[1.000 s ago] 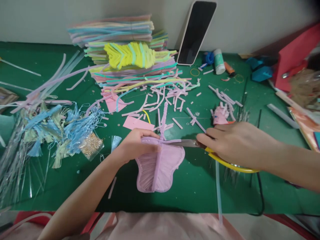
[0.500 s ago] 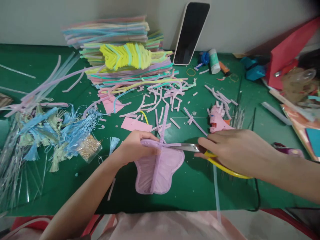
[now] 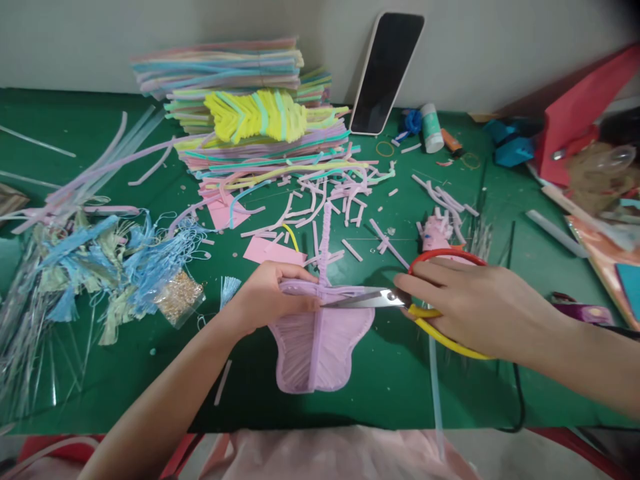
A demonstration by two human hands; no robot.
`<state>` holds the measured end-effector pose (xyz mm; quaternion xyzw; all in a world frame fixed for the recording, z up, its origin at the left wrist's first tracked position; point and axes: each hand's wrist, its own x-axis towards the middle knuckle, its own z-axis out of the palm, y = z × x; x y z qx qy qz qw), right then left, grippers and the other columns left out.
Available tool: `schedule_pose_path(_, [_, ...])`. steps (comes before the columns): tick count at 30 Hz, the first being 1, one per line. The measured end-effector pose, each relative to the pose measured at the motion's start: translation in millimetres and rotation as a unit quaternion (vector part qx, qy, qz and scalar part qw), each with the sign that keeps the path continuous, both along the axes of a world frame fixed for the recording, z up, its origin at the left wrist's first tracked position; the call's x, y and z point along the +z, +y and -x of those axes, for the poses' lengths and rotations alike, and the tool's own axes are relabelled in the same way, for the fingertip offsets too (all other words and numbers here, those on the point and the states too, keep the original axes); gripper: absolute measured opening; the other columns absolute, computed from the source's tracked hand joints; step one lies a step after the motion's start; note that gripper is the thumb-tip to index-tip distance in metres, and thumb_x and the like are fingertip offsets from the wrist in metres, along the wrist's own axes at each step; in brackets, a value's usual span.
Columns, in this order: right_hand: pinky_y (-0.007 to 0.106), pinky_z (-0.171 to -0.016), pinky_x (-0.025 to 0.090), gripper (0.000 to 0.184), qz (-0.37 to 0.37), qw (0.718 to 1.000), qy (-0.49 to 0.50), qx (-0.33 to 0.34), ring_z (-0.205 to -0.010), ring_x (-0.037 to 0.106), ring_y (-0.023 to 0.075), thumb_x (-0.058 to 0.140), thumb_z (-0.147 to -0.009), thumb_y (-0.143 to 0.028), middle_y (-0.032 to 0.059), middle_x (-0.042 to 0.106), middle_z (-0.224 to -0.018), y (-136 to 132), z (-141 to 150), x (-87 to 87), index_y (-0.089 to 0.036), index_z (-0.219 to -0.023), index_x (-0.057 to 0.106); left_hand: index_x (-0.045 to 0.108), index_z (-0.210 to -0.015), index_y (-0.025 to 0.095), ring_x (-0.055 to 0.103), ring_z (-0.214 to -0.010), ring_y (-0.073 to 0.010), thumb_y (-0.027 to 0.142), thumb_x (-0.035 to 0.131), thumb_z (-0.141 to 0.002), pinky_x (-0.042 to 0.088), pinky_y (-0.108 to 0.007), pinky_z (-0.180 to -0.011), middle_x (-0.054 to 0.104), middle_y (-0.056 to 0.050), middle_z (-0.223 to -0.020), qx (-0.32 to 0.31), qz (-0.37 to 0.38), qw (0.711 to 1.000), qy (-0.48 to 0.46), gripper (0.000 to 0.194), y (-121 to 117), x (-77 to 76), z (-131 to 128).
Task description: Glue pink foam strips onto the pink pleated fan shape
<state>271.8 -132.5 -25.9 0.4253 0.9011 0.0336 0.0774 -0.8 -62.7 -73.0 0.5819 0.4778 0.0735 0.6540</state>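
Observation:
In the lower middle I see a lilac pipe-cleaner piece, with two rounded lobes, a thicker centre rib and a stem pointing away from me. My left hand pinches its upper left part between thumb and fingers. My right hand grips scissors with a red and a yellow handle loop. Their blades lie across the top of the piece, just below a lilac strip, and the tip reaches close to my left thumb. Whether the blades touch the piece I cannot tell.
Pipe-cleaner bundles and a leaning phone stand at the back. Cut lilac bits are scattered in the middle. Blue tassels and a bag of gold beads lie left. A pink glue gun is partly hidden behind the scissors.
The scissors have turned and slid left, so their tip sits near the centre rib. The red handle loop now shows. My left hand keeps its pinch, and the view has shifted slightly.

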Motion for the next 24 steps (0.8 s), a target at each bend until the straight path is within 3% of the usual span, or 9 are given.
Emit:
schedule_pose_path(4, [0.028,-0.055,0.029,0.012,0.069,0.997,0.029,0.003,-0.061,0.058,0.0151,0.048,-0.088,-0.024,0.0001,0.059,-0.070,6,-5,-1.2,-0.020,-0.083,0.059,0.076,-0.086,0.019,0.063,-0.073,-0.0172,0.038,0.080,-0.061,0.047,-0.023,-0.064,0.073,-0.002,-0.081,-0.012,-0.016,1.000,0.000,0.031,-1,0.3,-2])
schedule_pose_path(9, [0.028,-0.053,0.025,0.014,0.058,0.998,0.006,-0.014,-0.056,0.055,0.0137,0.048,-0.088,-0.026,0.0016,0.062,-0.072,6,-1,1.5,-0.019,-0.086,0.060,0.076,-0.085,0.019,0.064,-0.071,-0.0166,0.036,0.077,-0.064,0.048,-0.023,-0.062,0.073,-0.002,-0.080,0.003,-0.020,1.000,0.006,0.027,-1,-1.0,-3])
schedule_pose_path(14, [0.027,-0.053,0.024,0.010,0.120,0.992,0.019,-0.043,-0.055,0.054,0.0130,0.052,-0.086,-0.027,-0.0003,0.060,-0.069,6,4,2.3,-0.021,-0.084,0.060,0.076,-0.085,0.019,0.064,-0.071,-0.0155,0.031,0.077,-0.064,0.048,-0.022,-0.062,0.073,-0.001,-0.080,-0.004,-0.028,1.000,0.000,0.024,-1,-2.5,-2])
schedule_pose_path(24, [0.027,-0.052,0.021,0.010,0.142,0.988,-0.029,-0.060,-0.056,0.057,0.0142,0.054,-0.086,-0.027,-0.0003,0.063,-0.071,10,9,5.0,-0.021,-0.088,0.062,0.075,-0.083,0.018,0.061,-0.068,-0.0138,0.031,0.080,-0.060,0.045,-0.021,-0.060,0.070,0.000,-0.076,0.026,0.012,1.000,-0.001,0.026,-2,-0.1,-5])
